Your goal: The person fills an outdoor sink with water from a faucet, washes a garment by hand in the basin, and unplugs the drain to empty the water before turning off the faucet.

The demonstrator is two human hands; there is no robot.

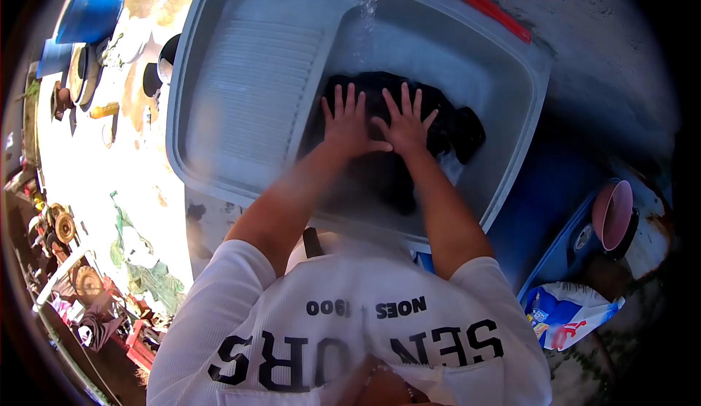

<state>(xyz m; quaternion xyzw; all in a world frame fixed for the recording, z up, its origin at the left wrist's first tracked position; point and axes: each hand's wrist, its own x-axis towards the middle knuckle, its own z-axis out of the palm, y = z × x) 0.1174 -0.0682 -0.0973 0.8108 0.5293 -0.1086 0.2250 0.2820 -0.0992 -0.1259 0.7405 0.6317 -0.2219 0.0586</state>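
A dark, wet-looking cloth [454, 125] lies bunched in the deep basin of a grey laundry sink [504, 150]. My left hand [349, 125] rests palm down on the cloth with its fingers spread. Beside it, my right hand [407, 123] also lies flat on the cloth, fingers apart, and the two thumbs meet or nearly meet. Neither hand grips anything. A stream of running water [371, 4] falls into the basin beyond the hands. Part of the cloth is hidden under my hands and forearms.
The sink's ribbed washboard [252, 92] is left of the basin. A red bar-like object [495, 13] lies on the far right rim. Lower right are a pink bowl [612, 212] and a blue-and-white bag [573, 311]. Blue containers [89, 16] stand at upper left.
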